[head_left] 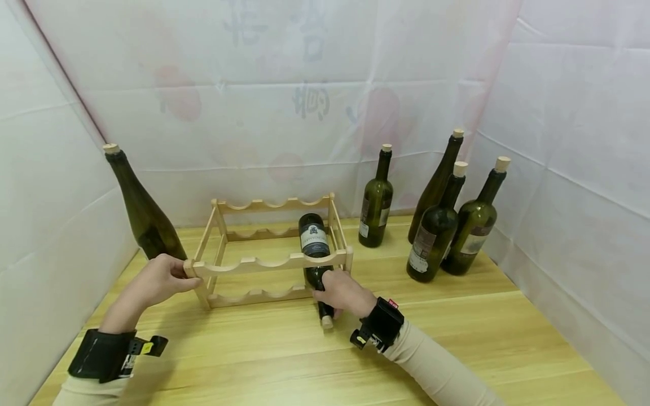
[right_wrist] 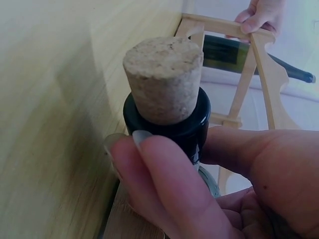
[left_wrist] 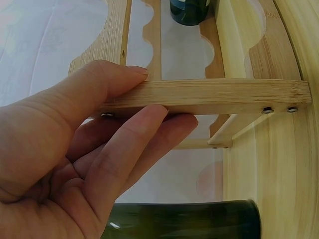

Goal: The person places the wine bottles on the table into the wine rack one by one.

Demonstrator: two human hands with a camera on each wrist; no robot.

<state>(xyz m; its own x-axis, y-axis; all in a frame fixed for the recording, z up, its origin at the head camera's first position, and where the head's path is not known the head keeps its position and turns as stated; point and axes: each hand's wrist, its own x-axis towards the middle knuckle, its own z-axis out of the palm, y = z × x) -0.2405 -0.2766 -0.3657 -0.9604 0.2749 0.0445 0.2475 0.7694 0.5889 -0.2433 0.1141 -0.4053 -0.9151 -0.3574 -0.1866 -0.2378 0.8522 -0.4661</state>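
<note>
A light wooden wine rack [head_left: 274, 263] with scalloped rails stands on the table. My left hand [head_left: 161, 282] pinches its front left corner post, thumb on one side and fingers on the other, as the left wrist view shows. On the rack's right side lies a dark wine bottle [head_left: 315, 239], its neck pointing toward me. My right hand [head_left: 347, 291] grips that bottle by the neck, below the front upper rail. The cork [right_wrist: 163, 82] fills the right wrist view, with fingertips curled round the neck just under it.
A tall green corked bottle [head_left: 147, 211] stands left of the rack, close to my left hand. To the right are a corked bottle [head_left: 376, 203] near the back cloth and a group of three, including a front bottle [head_left: 433, 237]. White cloth walls [head_left: 574, 141] border the wooden table [head_left: 284, 361].
</note>
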